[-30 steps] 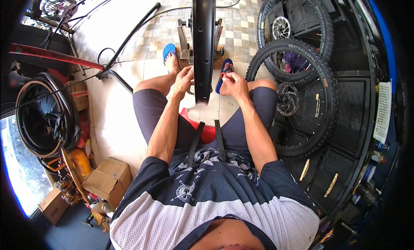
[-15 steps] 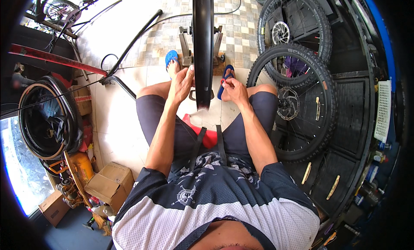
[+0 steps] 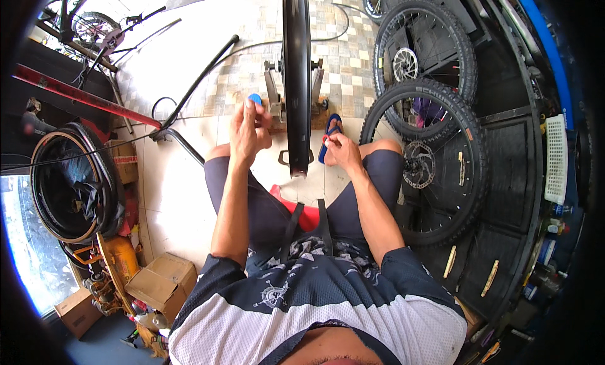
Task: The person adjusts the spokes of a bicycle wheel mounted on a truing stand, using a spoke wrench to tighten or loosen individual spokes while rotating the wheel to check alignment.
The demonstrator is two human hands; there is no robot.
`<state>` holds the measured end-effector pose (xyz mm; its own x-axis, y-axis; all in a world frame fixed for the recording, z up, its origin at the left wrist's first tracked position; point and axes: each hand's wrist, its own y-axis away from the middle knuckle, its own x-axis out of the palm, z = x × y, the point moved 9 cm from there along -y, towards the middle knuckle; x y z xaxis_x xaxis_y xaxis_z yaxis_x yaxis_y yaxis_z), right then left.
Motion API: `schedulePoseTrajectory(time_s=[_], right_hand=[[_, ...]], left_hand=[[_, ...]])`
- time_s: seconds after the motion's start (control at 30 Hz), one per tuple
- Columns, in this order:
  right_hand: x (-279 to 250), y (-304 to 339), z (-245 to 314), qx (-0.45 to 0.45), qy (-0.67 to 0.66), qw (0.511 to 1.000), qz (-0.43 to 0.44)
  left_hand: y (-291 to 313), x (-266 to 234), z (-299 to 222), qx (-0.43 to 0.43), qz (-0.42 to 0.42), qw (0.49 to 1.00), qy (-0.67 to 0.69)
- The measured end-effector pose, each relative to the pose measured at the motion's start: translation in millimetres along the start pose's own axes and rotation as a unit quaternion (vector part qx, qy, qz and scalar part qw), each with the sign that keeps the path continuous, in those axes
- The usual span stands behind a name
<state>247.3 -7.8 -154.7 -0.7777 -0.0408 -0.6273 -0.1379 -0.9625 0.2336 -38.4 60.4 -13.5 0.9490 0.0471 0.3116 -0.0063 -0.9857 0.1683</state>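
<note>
Black rim [image 3: 296, 113] stands upright in the metal stand [image 3: 272, 88], between the two hands, which are apart. Half a second ago the left hand [image 3: 249, 133] was right by the rim's side; now it is clear of it, farther left, its fingers bent and blurred, so whether they hold anything I cannot tell. The right hand [image 3: 344, 152] still pinches a small red tool [image 3: 325, 139].

Bright light is flooding the upper left
Glare is bleaching the floor [image 3: 179, 59] there, the left hand [image 3: 249, 131] is blurring, and edges are curving toward black corners.
</note>
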Motion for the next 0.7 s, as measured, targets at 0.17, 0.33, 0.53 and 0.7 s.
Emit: schedulePoseTrajectory(time_s=[0.17, 0.33, 0.53, 0.7], right_hand=[[-1, 2, 5, 0.010, 0.009, 1.000, 0.010], [-1, 2, 6, -0.001, 0.001, 1.000, 0.009], [0, 3, 3, -0.010, 0.006, 1.000, -0.001], [2, 2, 1, -0.009, 0.008, 1.000, 0.005]], left_hand=[[0, -21, 58, -0.041, -0.007, 0.999, -0.012], [4, -36, 96, -0.079, -0.014, 0.995, -0.056], [1, -38, 105, -0.073, -0.006, 0.996, -0.060], [1, -37, 105, -0.062, 0.000, 0.996, -0.059]])
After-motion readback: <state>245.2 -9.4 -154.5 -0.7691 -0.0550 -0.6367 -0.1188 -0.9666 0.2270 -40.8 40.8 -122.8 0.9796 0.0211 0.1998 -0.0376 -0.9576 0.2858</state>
